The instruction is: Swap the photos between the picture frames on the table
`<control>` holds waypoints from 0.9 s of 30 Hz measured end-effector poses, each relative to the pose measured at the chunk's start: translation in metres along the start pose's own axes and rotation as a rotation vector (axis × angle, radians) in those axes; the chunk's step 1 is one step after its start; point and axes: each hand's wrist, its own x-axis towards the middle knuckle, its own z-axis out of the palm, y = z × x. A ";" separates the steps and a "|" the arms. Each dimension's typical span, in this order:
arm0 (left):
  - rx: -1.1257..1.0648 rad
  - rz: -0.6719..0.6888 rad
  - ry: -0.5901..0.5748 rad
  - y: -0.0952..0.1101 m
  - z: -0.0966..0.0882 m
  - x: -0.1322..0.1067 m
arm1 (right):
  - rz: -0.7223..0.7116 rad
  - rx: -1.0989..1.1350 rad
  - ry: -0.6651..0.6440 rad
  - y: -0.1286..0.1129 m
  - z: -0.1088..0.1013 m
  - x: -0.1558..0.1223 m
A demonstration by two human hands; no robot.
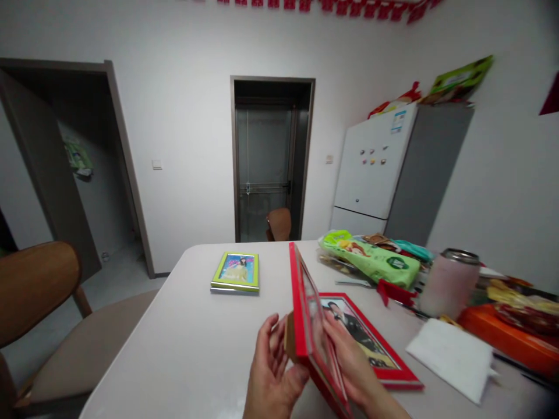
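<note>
table (187, 355): far frame (236, 271) left, flat frame (367, 334) right | held frame (300, 308): between them

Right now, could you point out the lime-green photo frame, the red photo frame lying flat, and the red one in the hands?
Lime-green photo frame (237, 269): head view, middle of its picture.
Flat red photo frame (360, 333): head view, on its picture.
Held red photo frame (297, 302): head view, on its red edge.

A white fridge (371, 174) stands beyond a green packet (375, 262), a pink cup (450, 288) and an orange box (506, 333), while a wooden chair (37, 291) stands far left.
</note>
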 end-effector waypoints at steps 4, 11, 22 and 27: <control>-0.118 -0.163 -0.119 -0.015 0.029 0.021 | -0.042 -0.570 0.134 -0.054 -0.073 0.039; 0.476 -0.272 -0.091 -0.095 0.032 0.040 | -0.171 -1.249 0.270 -0.065 -0.141 0.076; 1.295 -0.111 -0.013 -0.058 -0.066 0.121 | -0.396 -1.416 0.209 -0.054 -0.111 0.077; 1.584 -0.033 -0.002 -0.019 -0.132 0.170 | -0.385 -1.172 -0.076 -0.011 -0.032 0.038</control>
